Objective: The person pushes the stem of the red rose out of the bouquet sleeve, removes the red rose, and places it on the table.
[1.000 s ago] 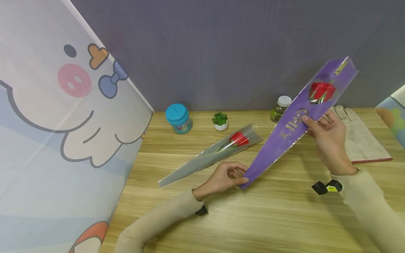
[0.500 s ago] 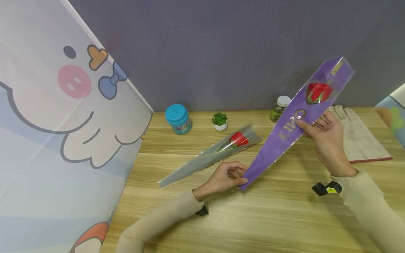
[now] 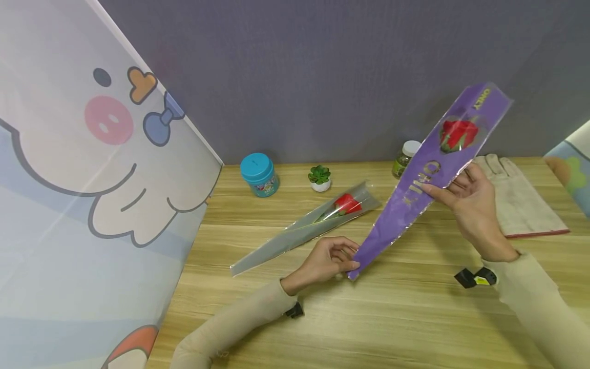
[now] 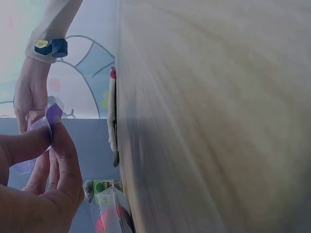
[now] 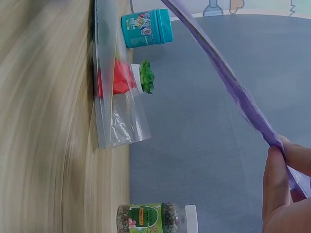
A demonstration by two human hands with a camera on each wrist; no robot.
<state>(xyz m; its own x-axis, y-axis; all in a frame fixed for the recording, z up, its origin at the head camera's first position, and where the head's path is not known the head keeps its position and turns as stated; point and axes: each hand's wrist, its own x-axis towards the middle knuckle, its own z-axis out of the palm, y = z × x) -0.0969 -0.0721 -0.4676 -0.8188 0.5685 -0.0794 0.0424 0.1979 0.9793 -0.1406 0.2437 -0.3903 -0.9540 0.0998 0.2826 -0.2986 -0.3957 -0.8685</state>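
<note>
A red rose in a purple plastic sleeve point(image 3: 396, 215) is held slantwise above the table, its bloom point(image 3: 458, 134) toward the upper right. My left hand point(image 3: 329, 259) pinches the narrow lower tip between thumb and fingers. Farther up, my right hand point(image 3: 472, 207) holds the sleeve's right edge, thumb on the front near gold lettering and fingers behind. The right wrist view shows the purple sleeve point(image 5: 238, 92) edge-on, gripped by thumb and fingers. A second red rose in a grey clear sleeve point(image 3: 295, 236) lies on the table behind my left hand.
Along the back of the wooden table point(image 3: 392, 318) stand a blue-lidded jar point(image 3: 259, 174), a small potted succulent point(image 3: 320, 178) and a white-capped jar point(image 3: 405, 158). Pale work gloves point(image 3: 521, 200) lie at the right. A printed panel point(image 3: 101, 205) borders the left side.
The purple sleeve's upper end has swung slightly left and turned so its front and lettering show more plainly. My right hand has shifted a little left with it; my left hand stays nearly still.
</note>
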